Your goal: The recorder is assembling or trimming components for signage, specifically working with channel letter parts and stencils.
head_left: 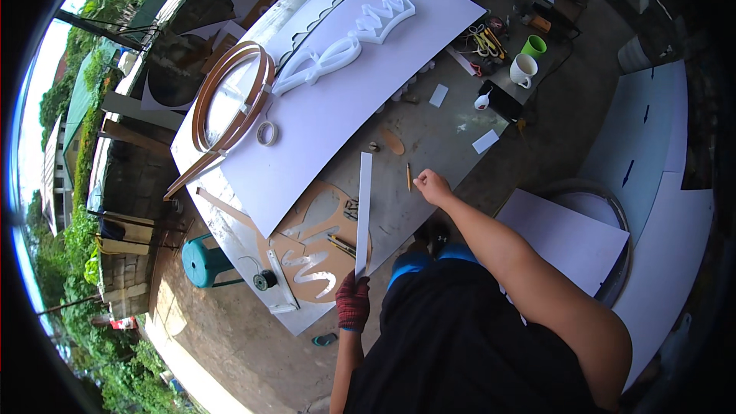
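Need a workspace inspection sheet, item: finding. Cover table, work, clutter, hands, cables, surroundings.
Surface: grey table, stained, crowded.
Job's things: white strip, gripped near its lower end; pencil-like tool lying on the table.
Clutter: white mug, green cup.
Hands: left hand gloved, holding the strip; right hand bare, beside the pencil-like tool, grip unclear.
Cables: thin strand by the dark spool, kind unclear.
Surroundings: teal stool beside the table.
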The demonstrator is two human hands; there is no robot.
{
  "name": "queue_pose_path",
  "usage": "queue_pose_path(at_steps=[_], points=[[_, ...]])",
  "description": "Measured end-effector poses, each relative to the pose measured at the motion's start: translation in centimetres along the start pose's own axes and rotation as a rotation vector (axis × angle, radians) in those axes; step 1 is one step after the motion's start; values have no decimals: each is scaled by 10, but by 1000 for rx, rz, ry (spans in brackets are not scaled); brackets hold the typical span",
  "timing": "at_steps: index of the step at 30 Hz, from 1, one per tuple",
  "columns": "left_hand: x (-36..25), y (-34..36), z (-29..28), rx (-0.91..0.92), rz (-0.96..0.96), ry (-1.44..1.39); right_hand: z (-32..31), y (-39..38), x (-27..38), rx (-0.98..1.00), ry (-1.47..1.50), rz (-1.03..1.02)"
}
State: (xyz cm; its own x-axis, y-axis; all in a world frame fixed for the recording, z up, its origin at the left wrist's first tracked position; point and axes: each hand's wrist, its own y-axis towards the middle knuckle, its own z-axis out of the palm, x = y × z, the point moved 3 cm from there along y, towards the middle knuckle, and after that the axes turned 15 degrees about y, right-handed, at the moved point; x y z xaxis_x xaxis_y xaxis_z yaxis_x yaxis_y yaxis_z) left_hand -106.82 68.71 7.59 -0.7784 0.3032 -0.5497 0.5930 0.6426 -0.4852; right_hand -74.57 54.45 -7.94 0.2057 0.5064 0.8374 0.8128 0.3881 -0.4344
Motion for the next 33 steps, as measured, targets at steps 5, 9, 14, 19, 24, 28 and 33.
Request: queue_pose_path(at_steps=[5, 9, 14, 19, 24, 28, 33], points=[[-45, 65, 24, 219, 51, -351, -49, -33, -32, -25, -26, -108], [-115, 110, 44, 318, 253, -257, -115, -81, -97, -93, -25, 70], [-250, 121, 69, 79, 772, 236, -211, -149, -172, -395, -78, 312], [-344, 112, 133, 153, 907, 315, -261, -199, -221, -532, 312, 543], [-421, 96, 214, 227, 988, 394, -298, -216, -252, -515, 302, 513], [-475, 77, 270, 281, 1045, 331, -358, -205, -270, -583, 237, 444], [-539, 60, 325, 330, 1185, 405, -451, -201, -246, -816, 427, 271]])
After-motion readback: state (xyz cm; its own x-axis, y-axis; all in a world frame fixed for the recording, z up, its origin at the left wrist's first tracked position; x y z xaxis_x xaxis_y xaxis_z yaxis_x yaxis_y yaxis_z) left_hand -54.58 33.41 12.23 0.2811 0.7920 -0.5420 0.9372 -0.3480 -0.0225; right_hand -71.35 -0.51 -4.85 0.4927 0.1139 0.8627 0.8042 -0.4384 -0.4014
